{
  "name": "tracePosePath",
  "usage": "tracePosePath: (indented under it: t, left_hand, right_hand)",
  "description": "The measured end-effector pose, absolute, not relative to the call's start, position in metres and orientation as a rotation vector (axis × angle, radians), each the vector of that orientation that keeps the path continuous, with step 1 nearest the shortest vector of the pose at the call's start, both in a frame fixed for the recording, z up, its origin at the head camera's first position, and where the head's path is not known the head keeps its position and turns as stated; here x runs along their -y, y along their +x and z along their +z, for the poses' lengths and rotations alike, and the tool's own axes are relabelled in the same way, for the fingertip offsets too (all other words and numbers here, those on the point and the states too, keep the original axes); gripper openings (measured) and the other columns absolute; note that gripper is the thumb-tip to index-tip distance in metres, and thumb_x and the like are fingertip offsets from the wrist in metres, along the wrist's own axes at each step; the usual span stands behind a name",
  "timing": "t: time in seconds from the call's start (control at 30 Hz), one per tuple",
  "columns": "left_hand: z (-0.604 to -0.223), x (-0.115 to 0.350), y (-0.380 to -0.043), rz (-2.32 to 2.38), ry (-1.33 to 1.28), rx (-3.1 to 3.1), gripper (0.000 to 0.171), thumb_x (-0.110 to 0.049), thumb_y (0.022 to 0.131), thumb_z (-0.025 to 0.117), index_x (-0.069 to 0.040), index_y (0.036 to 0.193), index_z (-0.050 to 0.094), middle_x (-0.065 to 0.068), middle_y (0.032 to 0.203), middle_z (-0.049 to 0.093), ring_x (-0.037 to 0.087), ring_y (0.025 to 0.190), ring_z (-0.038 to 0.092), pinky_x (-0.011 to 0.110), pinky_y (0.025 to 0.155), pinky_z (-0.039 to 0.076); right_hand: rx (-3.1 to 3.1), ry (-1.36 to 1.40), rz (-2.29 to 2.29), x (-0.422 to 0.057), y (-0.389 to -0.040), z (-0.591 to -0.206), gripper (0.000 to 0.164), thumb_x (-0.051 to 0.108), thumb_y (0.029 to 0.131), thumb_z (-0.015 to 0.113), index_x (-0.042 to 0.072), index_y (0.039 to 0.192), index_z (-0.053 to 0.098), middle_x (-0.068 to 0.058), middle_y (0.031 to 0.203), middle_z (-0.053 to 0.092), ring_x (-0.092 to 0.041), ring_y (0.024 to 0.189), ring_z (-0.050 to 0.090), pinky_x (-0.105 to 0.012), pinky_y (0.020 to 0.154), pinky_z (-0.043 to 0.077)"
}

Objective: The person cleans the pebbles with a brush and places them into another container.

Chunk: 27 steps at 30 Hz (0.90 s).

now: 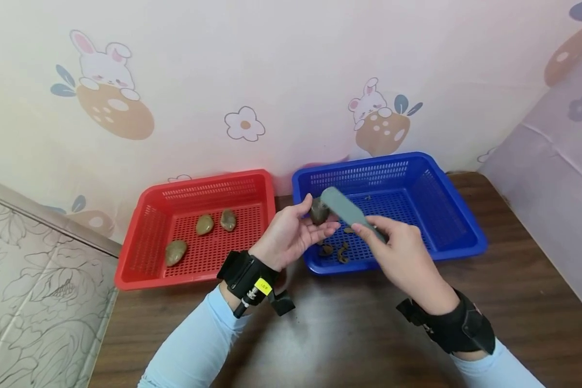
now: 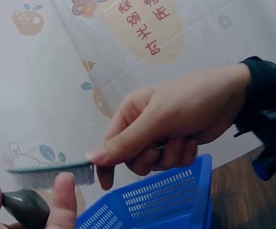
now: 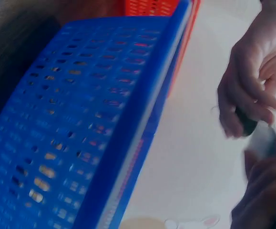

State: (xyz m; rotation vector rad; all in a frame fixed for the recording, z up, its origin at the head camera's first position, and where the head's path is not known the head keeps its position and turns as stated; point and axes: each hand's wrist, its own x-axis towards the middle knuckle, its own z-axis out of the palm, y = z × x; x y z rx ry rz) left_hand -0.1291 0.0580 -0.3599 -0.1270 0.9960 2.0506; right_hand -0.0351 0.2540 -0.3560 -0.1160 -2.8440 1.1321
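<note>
Over the left part of the blue basket [image 1: 446,205], my left hand [image 1: 293,234] holds a dark, smooth, wet-looking stone [image 1: 318,212] between thumb and fingers, palm turned up. A brush [image 2: 54,171] with a green back and pale bristles is gripped by my right hand [image 1: 409,258], thumb and forefinger along its handle. Its bristles face down at the stone, overlapping it in the head view. In the left wrist view the stone [image 2: 27,206] shows a narrow tip by the thumb. Fingers hide part of the stone and most of the handle.
A red basket [image 1: 138,245] stands to the left with several stones, including a greenish one [image 1: 176,253]. Small brown bits [image 1: 343,253] lie on the blue basket's floor. Both baskets sit on a dark wooden table [image 1: 334,334] against a patterned wall covering [image 1: 296,70].
</note>
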Motion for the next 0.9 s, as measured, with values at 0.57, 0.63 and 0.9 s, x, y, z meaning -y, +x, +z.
tracePosePath:
  t: [0.57, 0.63, 0.9]
  left_hand:
    - [-0.361, -0.051, -0.132, 2.017, -0.072, -0.967, 0.056, -0.053, 0.094, 0.042, -0.011, 0.131, 0.049, 0.02, 0.127, 0.059, 0.032, 0.114, 0.059, 0.041, 0.096, 0.049]
    - [-0.361, -0.05, -0.133, 2.015, -0.066, -0.965, 0.055, -0.053, 0.094, 0.043, -0.012, 0.129, 0.051, 0.019, 0.126, 0.06, 0.031, 0.114, 0.059, 0.041, 0.097, 0.048]
    - [-0.357, -0.046, -0.138, 1.996, -0.016, -0.971, 0.059, -0.054, 0.092, 0.044, -0.012, 0.132, 0.049, 0.018, 0.129, 0.057, 0.031, 0.117, 0.057, 0.039, 0.099, 0.047]
  right_hand:
    - [2.819, -0.067, 1.197, -0.255, -0.038, -0.357, 0.042, 0.051, 0.092, 0.049, 0.02, 0.116, 0.063, -0.002, 0.071, 0.055, -0.012, 0.05, 0.042, -0.025, 0.039, 0.033]
    - [2.838, -0.052, 1.213, -0.254, -0.04, -0.358, 0.043, 0.052, 0.092, 0.047, 0.019, 0.117, 0.062, -0.002, 0.072, 0.056, -0.012, 0.051, 0.043, -0.026, 0.04, 0.033]
    - [2.796, -0.102, 1.143, -0.258, -0.044, -0.355, 0.045, 0.05, 0.093, 0.047, 0.013, 0.113, 0.064, -0.005, 0.089, 0.069, -0.015, 0.068, 0.057, -0.022, 0.05, 0.046]
